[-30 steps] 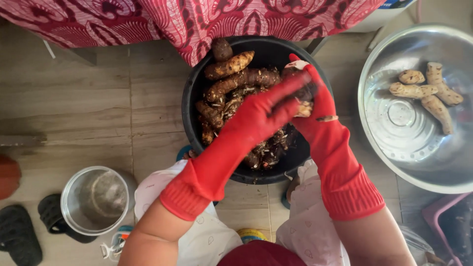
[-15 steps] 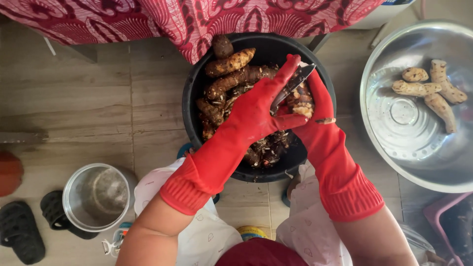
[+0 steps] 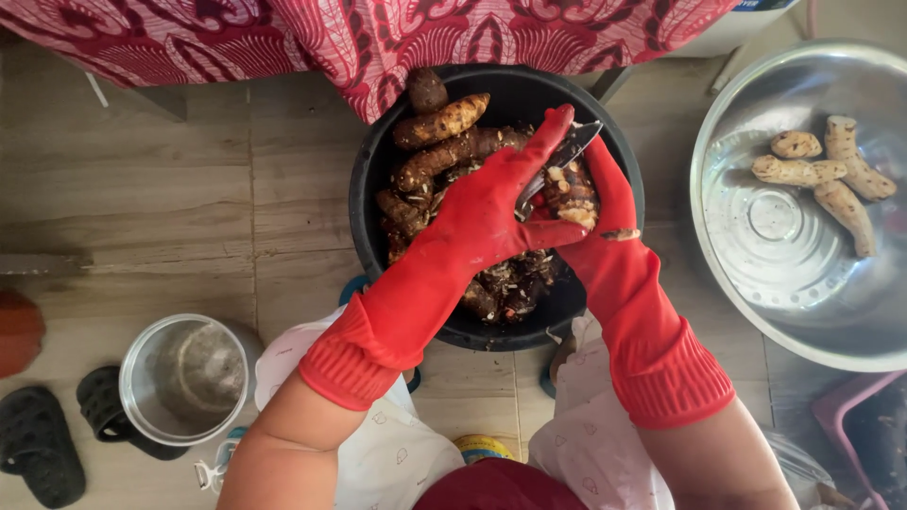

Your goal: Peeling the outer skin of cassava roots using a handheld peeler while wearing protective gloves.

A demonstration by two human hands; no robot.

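Both my hands wear red rubber gloves and meet over a black bucket [image 3: 364,189] full of brown unpeeled tubers [image 3: 439,123] and peelings. My left hand [image 3: 487,208] is closed around a knife [image 3: 572,149], its index finger stretched along the blade, which points up and to the right. My right hand [image 3: 609,222] cups a partly peeled tuber [image 3: 570,194] just under the blade. The knife's handle is hidden inside the left glove.
A large steel basin [image 3: 756,274] at the right holds several peeled tubers [image 3: 798,172]. A steel pot [image 3: 184,378] and black sandals [image 3: 38,444] lie at the lower left on the wooden floor. Red patterned cloth [image 3: 378,38] hangs over the bucket's far rim.
My left hand has shifted upward over the tuber and the knife blade has come into view beside its index finger. The right hand has stayed in place with the tuber.
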